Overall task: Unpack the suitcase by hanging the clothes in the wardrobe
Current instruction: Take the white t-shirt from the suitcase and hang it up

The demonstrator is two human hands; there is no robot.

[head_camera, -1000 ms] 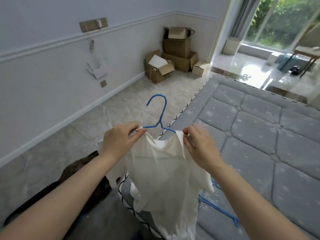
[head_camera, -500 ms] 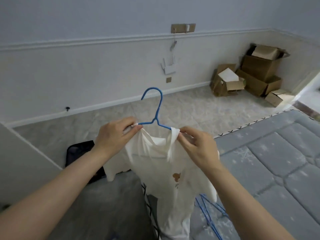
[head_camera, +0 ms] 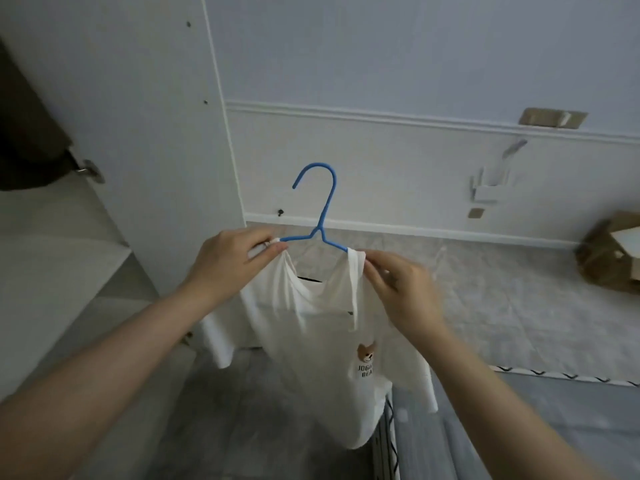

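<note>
The head camera looks down at a white shirt (head_camera: 325, 344) that hangs on a blue hanger (head_camera: 320, 216), held up in the air in front of the person. The shirt looks light and soft, so it will flop and could slide off the thin hanger if it tips. The hanger looks stiff, so the best place to hold is the shoulders, or the neck just under the hook. The left hand (head_camera: 232, 261) pinches the cloth and the hanger at the left shoulder. The right hand (head_camera: 398, 292) pinches the cloth at the right shoulder. Both hands are closed tight on the shirt, one on each side, with the hook sticking up between them. The rest of the shirt hangs below the hands, and a little bear picture (head_camera: 366, 353) shows on the front. A white wardrobe panel (head_camera: 138, 133) stands to the left, near the left hand. A grey bed (head_camera: 554, 417) lies low on the right, and a cardboard box (head_camera: 613, 251) sits on the floor (head_camera: 502, 289) by the wall. I think the shirt is ready to go in the wardrobe.
</note>
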